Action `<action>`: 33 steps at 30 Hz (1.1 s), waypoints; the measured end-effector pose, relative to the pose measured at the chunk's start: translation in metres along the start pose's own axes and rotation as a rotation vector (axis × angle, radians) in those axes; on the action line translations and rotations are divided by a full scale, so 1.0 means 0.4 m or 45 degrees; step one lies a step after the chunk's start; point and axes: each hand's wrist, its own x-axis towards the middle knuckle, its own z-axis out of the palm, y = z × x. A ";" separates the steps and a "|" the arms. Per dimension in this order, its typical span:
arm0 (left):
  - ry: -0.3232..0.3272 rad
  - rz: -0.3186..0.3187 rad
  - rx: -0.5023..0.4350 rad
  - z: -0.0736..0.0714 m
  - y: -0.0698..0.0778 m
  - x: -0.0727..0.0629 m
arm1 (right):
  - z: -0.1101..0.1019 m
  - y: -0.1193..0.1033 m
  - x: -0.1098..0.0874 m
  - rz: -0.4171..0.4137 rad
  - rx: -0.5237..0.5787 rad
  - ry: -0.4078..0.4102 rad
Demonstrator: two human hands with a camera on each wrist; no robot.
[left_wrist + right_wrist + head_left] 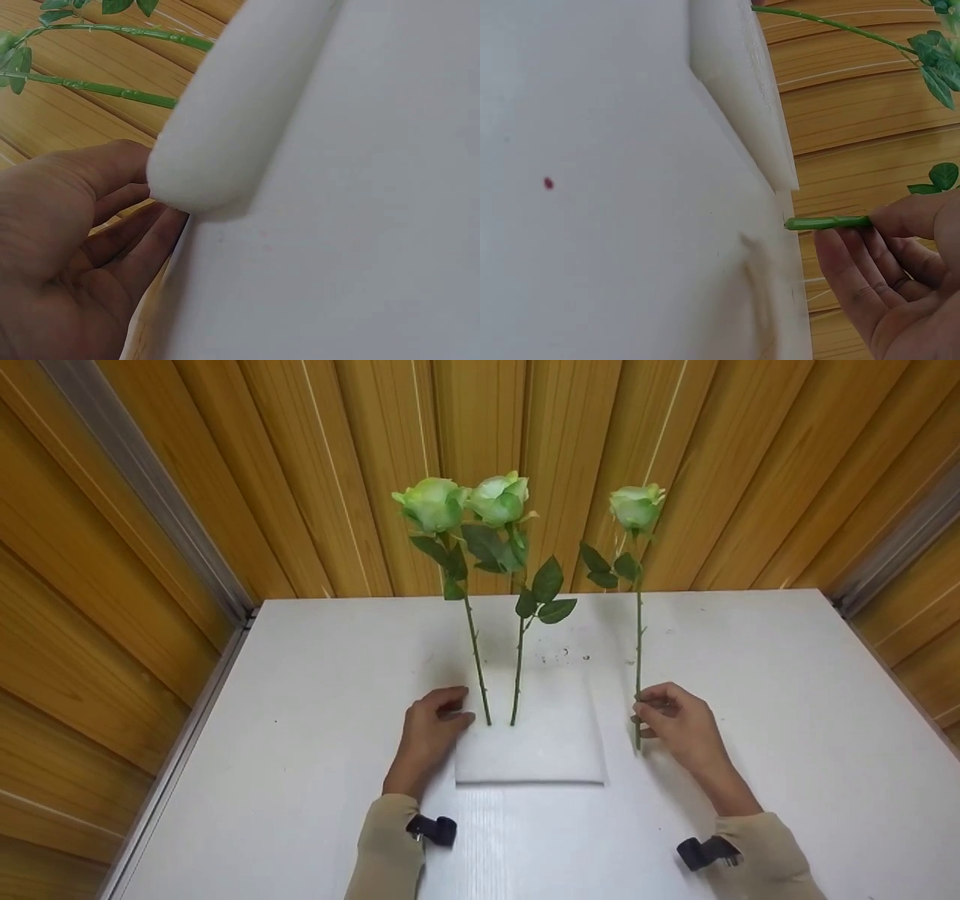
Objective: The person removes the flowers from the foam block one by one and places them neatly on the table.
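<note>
Two pale green roses, a left one (433, 506) and a middle one (498, 500), stand with their stems in a white foam block (536, 757). My left hand (433, 735) rests at the block's left edge, thumb and fingers slightly apart. In the left wrist view its fingertips touch the foam's side (217, 142). To the right of the block, my right hand (679, 727) pinches a third rose (637, 508) low on its stem, roughly upright. The right wrist view shows the cut stem end (810, 223) sticking out past the thumb and fingers, apart from the foam.
The block lies on a white table (300, 795) that reaches back to a wood-panelled wall (480, 420). Small dark specks (566, 652) mark the tabletop behind the foam. Each wrist carries a small black camera, like the left one (442, 831).
</note>
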 end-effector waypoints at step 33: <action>-0.009 -0.041 0.015 0.000 0.006 -0.002 | -0.019 0.046 -0.030 0.187 -0.118 -0.064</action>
